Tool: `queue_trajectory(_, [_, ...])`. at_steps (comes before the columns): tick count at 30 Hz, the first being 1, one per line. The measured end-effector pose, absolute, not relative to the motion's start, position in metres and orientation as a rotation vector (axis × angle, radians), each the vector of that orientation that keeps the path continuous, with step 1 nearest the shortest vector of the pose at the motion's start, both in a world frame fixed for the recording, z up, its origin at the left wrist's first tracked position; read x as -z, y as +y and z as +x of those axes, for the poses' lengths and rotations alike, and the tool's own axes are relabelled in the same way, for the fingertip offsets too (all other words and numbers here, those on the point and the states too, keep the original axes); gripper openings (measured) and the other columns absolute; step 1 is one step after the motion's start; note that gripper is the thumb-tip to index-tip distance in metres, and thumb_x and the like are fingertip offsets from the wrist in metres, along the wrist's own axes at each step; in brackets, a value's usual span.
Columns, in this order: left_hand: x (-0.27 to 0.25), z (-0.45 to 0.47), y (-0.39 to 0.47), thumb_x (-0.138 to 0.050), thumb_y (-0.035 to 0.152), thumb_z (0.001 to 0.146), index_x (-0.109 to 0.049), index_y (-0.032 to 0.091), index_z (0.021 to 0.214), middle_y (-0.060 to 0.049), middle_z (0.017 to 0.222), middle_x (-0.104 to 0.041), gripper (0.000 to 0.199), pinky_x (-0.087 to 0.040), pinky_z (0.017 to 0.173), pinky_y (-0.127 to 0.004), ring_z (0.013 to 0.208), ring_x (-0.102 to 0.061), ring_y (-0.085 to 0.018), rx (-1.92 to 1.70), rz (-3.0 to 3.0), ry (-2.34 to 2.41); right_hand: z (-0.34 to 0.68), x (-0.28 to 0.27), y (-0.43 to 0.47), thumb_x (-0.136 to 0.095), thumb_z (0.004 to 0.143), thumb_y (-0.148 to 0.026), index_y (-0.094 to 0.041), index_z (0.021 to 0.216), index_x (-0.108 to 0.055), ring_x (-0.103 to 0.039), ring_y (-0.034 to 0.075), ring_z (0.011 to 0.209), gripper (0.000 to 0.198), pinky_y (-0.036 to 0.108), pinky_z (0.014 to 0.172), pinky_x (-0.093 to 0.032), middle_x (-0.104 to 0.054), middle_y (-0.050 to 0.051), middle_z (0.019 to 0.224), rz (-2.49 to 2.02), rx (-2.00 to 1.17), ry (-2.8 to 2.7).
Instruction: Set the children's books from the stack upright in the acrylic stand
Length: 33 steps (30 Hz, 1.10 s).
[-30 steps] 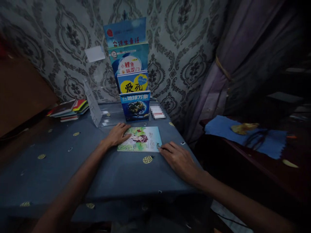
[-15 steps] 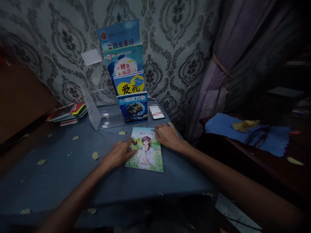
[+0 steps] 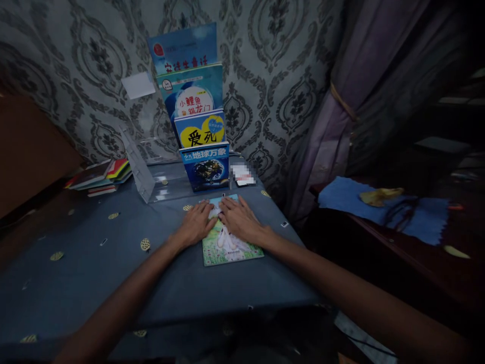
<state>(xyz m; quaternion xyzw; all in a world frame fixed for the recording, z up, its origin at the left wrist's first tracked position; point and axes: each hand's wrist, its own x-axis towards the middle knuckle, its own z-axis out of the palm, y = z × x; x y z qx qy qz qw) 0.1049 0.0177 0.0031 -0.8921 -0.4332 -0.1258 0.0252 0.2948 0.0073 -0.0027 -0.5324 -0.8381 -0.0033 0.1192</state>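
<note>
A thin book (image 3: 233, 247) with a green, illustrated cover lies flat on the blue tablecloth. Across its upper left part rests my left hand (image 3: 197, 220), palm down with the fingers stretched out. My right hand (image 3: 240, 217) lies flat over the upper middle of the cover, fingers also extended. Between them the hands hide most of the drawn figure and the title. Just behind the book stands a clear stepped rack (image 3: 140, 167) with several books in its right part, the lowest a blue book (image 3: 206, 169) showing a globe.
A phone (image 3: 242, 174) lies right of the rack. Left of it is a stack of colourful books (image 3: 102, 174). A brown box (image 3: 34, 156) stands at the far left. To the right, a blue cloth (image 3: 382, 207) covers part of a dark red surface.
My right hand has moved left from the book's upper right corner onto its cover. My left hand has shifted forward and right. The book has turned slightly.
</note>
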Motion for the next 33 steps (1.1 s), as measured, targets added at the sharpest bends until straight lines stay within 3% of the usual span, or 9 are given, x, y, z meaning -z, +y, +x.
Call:
queue_trajectory(4, [0.015, 0.1, 0.027, -0.039, 0.038, 0.106, -0.051, 0.013, 0.144, -0.019, 0.158, -0.047, 0.047, -0.034, 0.121, -0.049, 0.151, -0.038, -0.029, 0.437, -2.778, -1.355, 0.289, 0.003, -0.001, -0.033, 0.105, -0.03, -0.011, 0.152, -0.047, -0.034, 0.029, 0.153, 0.052, 0.056, 0.126, -0.02, -0.044, 0.019, 0.16, -1.52, -0.091, -2.467])
queue_trajectory(12, [0.013, 0.101, 0.023, -0.034, 0.042, 0.107, -0.049, 0.013, 0.147, -0.02, 0.161, -0.042, 0.052, -0.032, 0.121, -0.053, 0.154, -0.033, -0.03, 0.355, -2.774, -1.405, 0.3, -0.01, -0.004, -0.041, 0.102, -0.05, -0.003, 0.156, -0.037, -0.025, 0.037, 0.156, 0.072, 0.065, 0.122, -0.023, -0.029, 0.027, 0.165, -1.789, -0.159, -2.351])
queue_trajectory(26, [0.007, 0.104, 0.02, -0.037, 0.04, 0.106, -0.045, 0.012, 0.151, -0.018, 0.164, -0.037, 0.053, -0.028, 0.123, -0.054, 0.156, -0.027, -0.032, 0.248, -2.776, -1.512, 0.306, -0.006, -0.008, -0.04, 0.101, -0.055, -0.007, 0.158, -0.034, -0.02, 0.035, 0.158, 0.075, 0.062, 0.123, -0.021, -0.025, 0.024, 0.168, -1.766, -0.211, -2.401])
queue_trajectory(33, [0.015, 0.102, 0.023, -0.036, 0.04, 0.106, -0.046, 0.013, 0.151, -0.019, 0.164, -0.037, 0.053, -0.027, 0.123, -0.057, 0.156, -0.027, -0.032, 0.37, -2.817, -1.512, 0.315, 0.007, -0.032, -0.038, 0.101, -0.058, -0.009, 0.157, -0.037, -0.027, 0.038, 0.155, 0.075, 0.062, 0.122, -0.024, -0.028, 0.026, 0.166, -1.725, -0.111, -2.387])
